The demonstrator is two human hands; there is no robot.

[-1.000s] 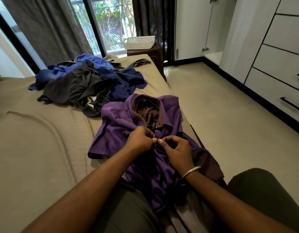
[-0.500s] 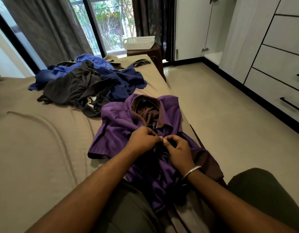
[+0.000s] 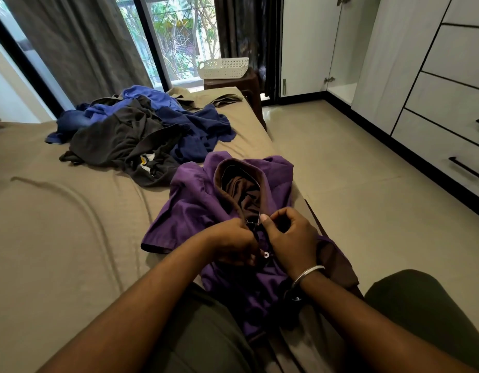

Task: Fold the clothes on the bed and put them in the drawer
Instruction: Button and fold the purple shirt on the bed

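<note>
My hands have slid up the shirt (image 3: 195, 200) front toward its collar since a second ago. My left hand (image 3: 233, 244) pinches the shirt's placket, fingers curled on the cloth; my right hand (image 3: 289, 238) pinches the facing edge just below the brown collar, thumb and forefinger together. A white button (image 3: 266, 254) shows between them. The shirt lies on the bed (image 3: 58, 238) edge, under my fingers, and the pile (image 3: 141, 133) sits beyond the shirt, drawers (image 3: 448, 125) right of it.

Rumpled purple shirt (image 3: 195, 208) with brown collar, front-up on bed edge (image 3: 71, 238)
</note>
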